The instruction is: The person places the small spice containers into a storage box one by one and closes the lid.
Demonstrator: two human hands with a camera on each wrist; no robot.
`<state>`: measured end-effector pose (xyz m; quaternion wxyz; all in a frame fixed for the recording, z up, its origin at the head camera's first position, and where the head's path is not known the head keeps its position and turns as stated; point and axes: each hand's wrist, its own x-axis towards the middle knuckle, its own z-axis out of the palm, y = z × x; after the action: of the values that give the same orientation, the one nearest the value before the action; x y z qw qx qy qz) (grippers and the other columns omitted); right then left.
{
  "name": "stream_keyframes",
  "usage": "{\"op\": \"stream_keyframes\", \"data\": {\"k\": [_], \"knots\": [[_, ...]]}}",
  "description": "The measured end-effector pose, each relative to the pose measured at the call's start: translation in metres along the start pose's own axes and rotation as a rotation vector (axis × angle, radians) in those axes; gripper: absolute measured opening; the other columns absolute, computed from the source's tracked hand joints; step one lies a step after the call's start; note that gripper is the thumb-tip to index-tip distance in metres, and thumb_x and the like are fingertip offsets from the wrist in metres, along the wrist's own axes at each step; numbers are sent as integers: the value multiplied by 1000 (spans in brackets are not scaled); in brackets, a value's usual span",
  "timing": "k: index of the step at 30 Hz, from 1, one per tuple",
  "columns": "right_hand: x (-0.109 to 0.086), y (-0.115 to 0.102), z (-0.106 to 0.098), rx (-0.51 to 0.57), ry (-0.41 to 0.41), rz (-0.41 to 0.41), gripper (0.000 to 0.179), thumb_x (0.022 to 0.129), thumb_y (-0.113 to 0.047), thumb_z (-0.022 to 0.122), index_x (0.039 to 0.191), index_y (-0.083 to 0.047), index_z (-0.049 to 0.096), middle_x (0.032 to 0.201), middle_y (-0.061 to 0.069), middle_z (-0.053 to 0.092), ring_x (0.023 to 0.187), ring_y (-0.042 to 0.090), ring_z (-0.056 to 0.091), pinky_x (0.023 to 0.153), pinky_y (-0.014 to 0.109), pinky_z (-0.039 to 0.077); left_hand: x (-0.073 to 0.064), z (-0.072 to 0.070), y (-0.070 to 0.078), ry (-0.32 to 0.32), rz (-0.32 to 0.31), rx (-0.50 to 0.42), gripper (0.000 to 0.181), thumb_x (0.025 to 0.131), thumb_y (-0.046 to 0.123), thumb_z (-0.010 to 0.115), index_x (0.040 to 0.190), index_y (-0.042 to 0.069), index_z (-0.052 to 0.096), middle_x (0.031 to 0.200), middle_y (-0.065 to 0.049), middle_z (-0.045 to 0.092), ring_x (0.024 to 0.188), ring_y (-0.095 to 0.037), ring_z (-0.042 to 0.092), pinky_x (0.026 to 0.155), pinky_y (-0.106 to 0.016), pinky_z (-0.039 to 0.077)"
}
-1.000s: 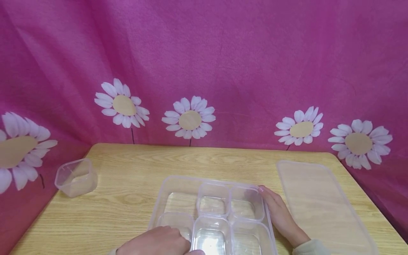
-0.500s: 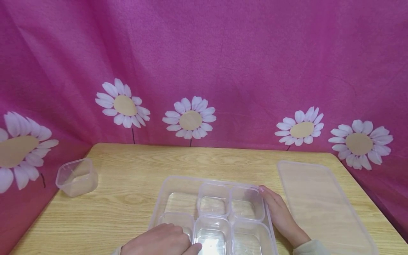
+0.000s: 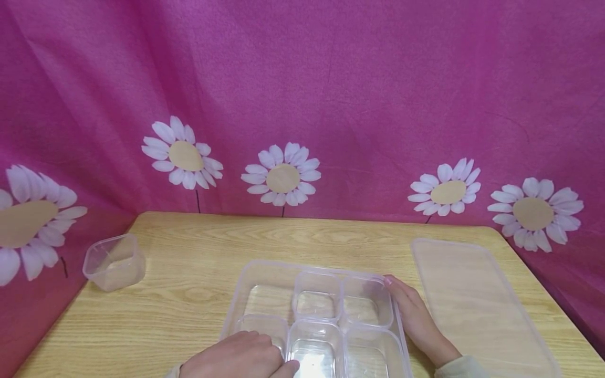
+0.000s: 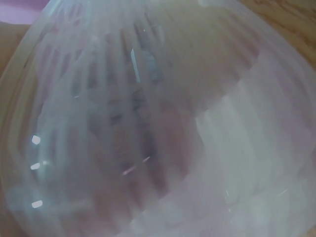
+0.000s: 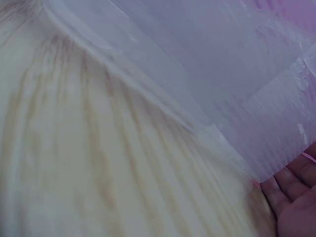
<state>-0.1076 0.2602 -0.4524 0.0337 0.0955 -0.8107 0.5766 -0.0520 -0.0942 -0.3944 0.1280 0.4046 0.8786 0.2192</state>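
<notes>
A clear tray [image 3: 268,302] stood at the table's [image 3: 179,286] near middle, the right hand [image 3: 418,317] touching its far right corner, fingers extended, the left hand [image 3: 236,357] over its nearer left cup [image 3: 270,326], grip impossible to tell.

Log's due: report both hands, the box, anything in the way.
Left hand over front-left cup, hold unclear. Right hand touching box near back-right corner. Five cups in, back-left spot bare. Nothing apparently blocking: loose cup left, lid right.

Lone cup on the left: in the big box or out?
Out. The cup sits alone on the table, apart from the big box, whose far left corner holds none.
</notes>
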Motion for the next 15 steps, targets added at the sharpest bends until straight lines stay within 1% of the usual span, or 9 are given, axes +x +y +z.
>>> {"op": "stream_keyframes", "data": {"k": [1,3,7,9,13,14,15], "knots": [[0,0,0,4,-2,-3,50,114,-30,31,132,5,61,121,-12,70,117,-10,61,103,5,40,0,0,0,3,3,1,63,109,45,39,51,21,45,49,20,24,43,4,27,43,-19,27],[0,0,0,12,-13,-8,50,114,-30,31,132,5,61,119,-13,70,116,-8,62,102,6,41,0,1,0,12,13,10,63,109,44,39,50,21,44,49,20,23,43,4,25,42,-19,26],[0,0,0,21,-27,-8,50,114,-30,30,133,6,60,120,-7,70,116,-6,63,102,7,43,0,1,0,14,15,17,63,110,43,39,50,21,43,49,20,23,43,4,24,42,-19,26],[0,0,0,16,-23,-4,50,114,-30,30,133,6,60,123,-2,70,116,-7,62,102,7,42,0,1,0,11,10,14,63,109,43,39,50,21,42,49,20,22,43,4,24,42,-20,25],[0,-1,0,10,-11,14,51,114,-31,30,136,5,59,133,15,67,119,-11,59,104,5,39,1,1,0,13,10,15,63,109,43,40,50,21,43,49,20,22,43,4,24,42,-19,25],[0,-1,0,9,-10,19,51,114,-32,30,136,5,59,134,18,65,120,-11,59,104,5,38,1,1,0,15,12,22,64,109,43,40,50,21,43,48,20,23,43,4,24,42,-19,25],[0,-1,0,12,-16,26,52,114,-32,30,136,5,59,134,20,65,118,-9,60,103,7,41,2,1,0,17,12,30,64,109,43,40,49,21,44,48,20,24,42,4,25,42,-18,25]]}}
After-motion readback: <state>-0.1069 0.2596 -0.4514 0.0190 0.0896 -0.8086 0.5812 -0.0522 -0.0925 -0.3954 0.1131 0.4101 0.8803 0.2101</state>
